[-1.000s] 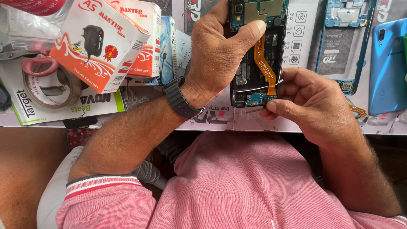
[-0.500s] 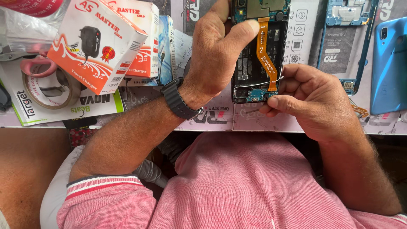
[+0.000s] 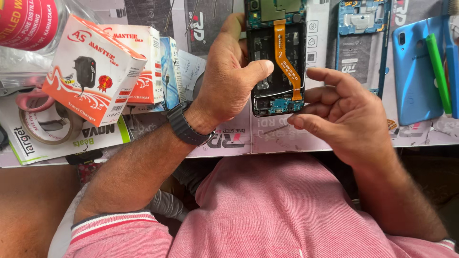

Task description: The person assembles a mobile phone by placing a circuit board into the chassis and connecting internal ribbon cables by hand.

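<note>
While gripped, opened phone [image 3: 277, 62] lengthwise upright.

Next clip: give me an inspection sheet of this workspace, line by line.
Surface: white printed mat, crowded.
Job's things: opened black phone with back off, orange flat ribbon cable running down its middle.
Clutter: orange-and-white charger box, brown tape roll, blue phone back cover, green plastic stick, second stripped phone frame.
Grippers: left hand grips the phone, thumb on it; right hand open beside its lower end, holding nothing.
Cables: only the ribbon.
Surroundings: pink shirt, black wristwatch.
</note>
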